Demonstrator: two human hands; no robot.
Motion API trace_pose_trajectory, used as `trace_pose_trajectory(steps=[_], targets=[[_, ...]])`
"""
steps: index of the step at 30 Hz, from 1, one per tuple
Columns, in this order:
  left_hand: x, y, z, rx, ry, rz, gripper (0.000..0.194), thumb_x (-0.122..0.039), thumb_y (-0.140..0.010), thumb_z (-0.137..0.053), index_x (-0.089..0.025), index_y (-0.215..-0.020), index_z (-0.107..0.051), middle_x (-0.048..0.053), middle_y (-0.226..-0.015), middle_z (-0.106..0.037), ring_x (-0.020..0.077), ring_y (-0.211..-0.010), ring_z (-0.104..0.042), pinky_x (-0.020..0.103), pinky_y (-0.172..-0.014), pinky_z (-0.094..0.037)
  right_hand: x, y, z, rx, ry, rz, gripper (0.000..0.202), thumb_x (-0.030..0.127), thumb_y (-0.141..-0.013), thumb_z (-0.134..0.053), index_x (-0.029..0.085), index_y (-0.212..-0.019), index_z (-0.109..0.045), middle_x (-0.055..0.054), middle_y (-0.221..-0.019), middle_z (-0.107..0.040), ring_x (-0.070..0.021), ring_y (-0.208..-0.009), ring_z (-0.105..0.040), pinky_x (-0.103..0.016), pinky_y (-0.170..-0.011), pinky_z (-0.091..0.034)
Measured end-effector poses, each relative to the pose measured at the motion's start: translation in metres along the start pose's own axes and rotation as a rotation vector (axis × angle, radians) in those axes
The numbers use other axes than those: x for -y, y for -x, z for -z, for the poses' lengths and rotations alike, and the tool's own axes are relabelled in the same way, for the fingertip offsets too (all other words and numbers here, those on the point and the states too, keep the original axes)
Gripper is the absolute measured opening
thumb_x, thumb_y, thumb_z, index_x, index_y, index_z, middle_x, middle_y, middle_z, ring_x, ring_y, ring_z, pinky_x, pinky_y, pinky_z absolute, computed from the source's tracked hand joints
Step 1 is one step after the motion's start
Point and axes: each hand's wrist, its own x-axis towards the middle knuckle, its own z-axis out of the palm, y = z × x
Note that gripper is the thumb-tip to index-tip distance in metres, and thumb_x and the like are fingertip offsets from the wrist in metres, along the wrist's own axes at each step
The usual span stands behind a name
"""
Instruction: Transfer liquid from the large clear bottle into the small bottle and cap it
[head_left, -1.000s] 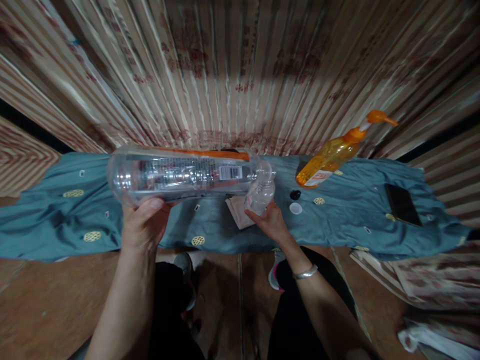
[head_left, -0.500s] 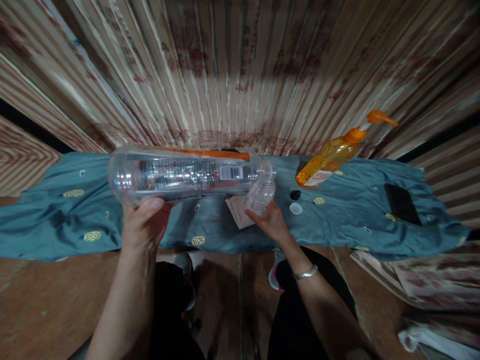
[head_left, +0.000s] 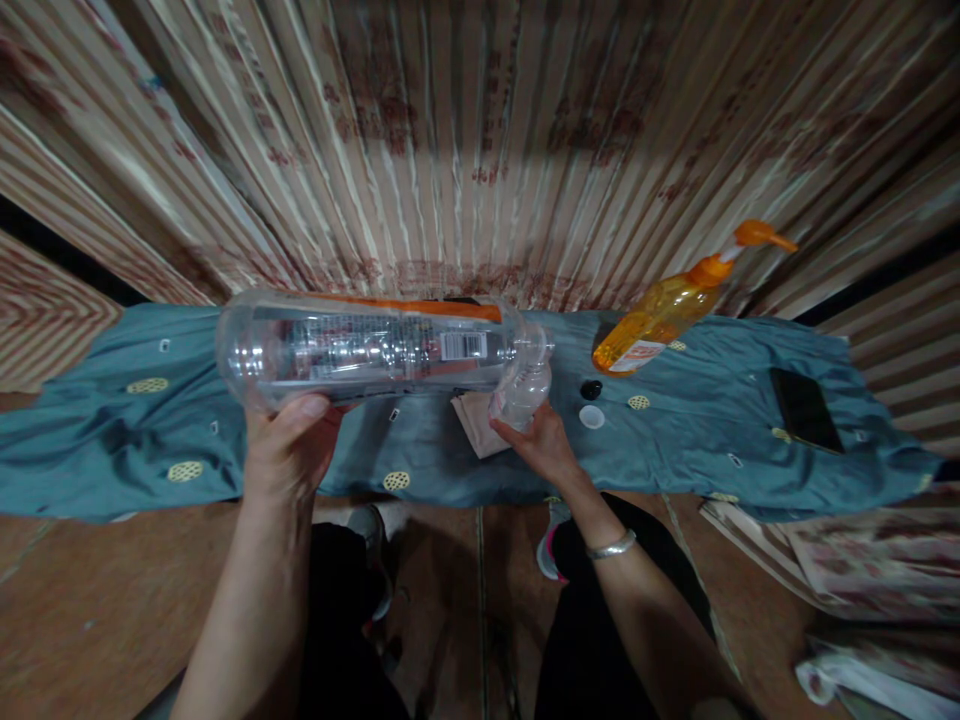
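Note:
My left hand (head_left: 292, 440) is wrapped round the base end of a large clear plastic bottle (head_left: 375, 345), which lies sideways in the air with its neck to the right. My right hand (head_left: 544, 440) grips a small clear bottle (head_left: 523, 392). The large bottle's neck meets the small bottle's top; whether liquid passes between them cannot be made out. Beneath the small bottle is a folded beige cloth (head_left: 478, 425). A black cap (head_left: 591, 390) and a white round lid (head_left: 592, 416) lie to the right of my right hand.
An orange pump bottle (head_left: 652, 322) stands right of centre on the blue-green cloth-covered table (head_left: 690, 440). A dark flat object (head_left: 807, 408) lies at the table's right. Pleated curtains (head_left: 480, 150) hang behind. My legs and shoes are below the front edge.

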Motion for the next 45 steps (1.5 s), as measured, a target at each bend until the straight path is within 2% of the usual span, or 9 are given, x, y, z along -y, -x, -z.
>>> trace_pose_trajectory(steps=[2, 9, 13, 18, 22, 27, 32, 36, 45], targets=[[0.0001, -0.0004, 0.0007, 0.016, 0.0, 0.015, 0.129, -0.034, -0.05, -0.111, -0.054, -0.161, -0.05, -0.003, -0.106, -0.085, 0.0333, -0.11, -0.082, 0.056, -0.102, -0.067, 0.0004, 0.0, 0.0002, 0.004, 0.008, 0.007, 0.074, 0.053, -0.079, -0.088, 0.018, -0.14, -0.066, -0.019, -0.128, -0.084, -0.0392, -0.118, -0.082, -0.057, -0.105, -0.067], [0.0017, -0.0011, 0.0027, 0.022, -0.007, 0.0, 0.125, -0.032, -0.052, -0.11, -0.053, -0.16, -0.052, -0.003, -0.106, -0.085, 0.033, -0.108, -0.083, 0.057, -0.102, -0.067, 0.0019, 0.0005, 0.0009, 0.012, 0.004, -0.004, 0.077, 0.05, -0.079, -0.089, 0.017, -0.143, -0.063, -0.02, -0.13, -0.084, -0.0407, -0.12, -0.082, -0.059, -0.106, -0.066], [0.0003, -0.0004, 0.0005, 0.004, -0.001, 0.005, 0.13, -0.033, -0.049, -0.111, -0.052, -0.162, -0.05, -0.002, -0.104, -0.085, 0.0344, -0.113, -0.082, 0.057, -0.102, -0.067, 0.0019, 0.0008, 0.0008, 0.005, -0.011, -0.013, 0.076, 0.053, -0.079, -0.09, 0.018, -0.143, -0.064, -0.02, -0.13, -0.083, -0.041, -0.121, -0.081, -0.059, -0.106, -0.065], [0.0001, -0.0016, 0.005, 0.044, -0.017, 0.024, 0.129, -0.033, -0.052, -0.111, -0.054, -0.162, -0.048, -0.002, -0.106, -0.085, 0.0347, -0.112, -0.082, 0.059, -0.103, -0.067, 0.0023, 0.0009, 0.0005, 0.009, -0.024, -0.018, 0.077, 0.054, -0.079, -0.09, 0.02, -0.143, -0.064, -0.019, -0.129, -0.084, -0.0409, -0.121, -0.082, -0.06, -0.107, -0.065], [0.0013, -0.0021, 0.0081, 0.028, -0.017, 0.011, 0.128, -0.032, -0.053, -0.109, -0.055, -0.162, -0.048, -0.003, -0.108, -0.085, 0.0337, -0.11, -0.082, 0.059, -0.104, -0.067, 0.0034, 0.0013, 0.0007, 0.01, -0.022, -0.022, 0.074, 0.051, -0.079, -0.09, 0.02, -0.142, -0.065, -0.019, -0.13, -0.084, -0.0409, -0.12, -0.082, -0.06, -0.106, -0.066], [0.0003, -0.0011, 0.0031, 0.04, -0.009, 0.009, 0.124, -0.033, -0.054, -0.109, -0.053, -0.161, -0.051, -0.002, -0.107, -0.085, 0.0352, -0.116, -0.081, 0.059, -0.104, -0.065, 0.0042, 0.0014, 0.0011, 0.022, -0.007, -0.024, 0.076, 0.046, -0.08, -0.09, 0.012, -0.142, -0.064, -0.023, -0.13, -0.083, -0.0423, -0.122, -0.081, -0.059, -0.109, -0.065], [-0.0004, 0.0, -0.0005, 0.014, -0.002, 0.019, 0.127, -0.034, -0.05, -0.111, -0.053, -0.16, -0.051, -0.002, -0.104, -0.085, 0.0355, -0.117, -0.081, 0.059, -0.104, -0.066, 0.0041, 0.001, 0.0009, 0.015, -0.004, -0.009, 0.071, 0.047, -0.079, -0.089, 0.018, -0.14, -0.064, -0.02, -0.129, -0.084, -0.041, -0.12, -0.082, -0.059, -0.106, -0.066], [-0.0001, -0.0003, 0.0011, 0.029, 0.0, 0.011, 0.129, -0.033, -0.052, -0.11, -0.052, -0.163, -0.047, -0.002, -0.105, -0.085, 0.0349, -0.118, -0.08, 0.058, -0.104, -0.066, 0.0044, 0.0013, 0.0014, 0.014, -0.003, -0.005, 0.073, 0.048, -0.08, -0.088, 0.018, -0.141, -0.063, -0.02, -0.13, -0.083, -0.0406, -0.12, -0.081, -0.058, -0.106, -0.066], [0.0004, -0.0014, 0.0007, 0.031, 0.009, 0.006, 0.13, -0.035, -0.048, -0.112, -0.053, -0.161, -0.051, -0.002, -0.105, -0.085, 0.0346, -0.112, -0.081, 0.06, -0.104, -0.065, 0.0015, 0.0019, -0.0005, -0.001, -0.004, -0.007, 0.075, 0.049, -0.079, -0.088, 0.015, -0.142, -0.064, -0.021, -0.129, -0.084, -0.0407, -0.12, -0.082, -0.057, -0.106, -0.066]])
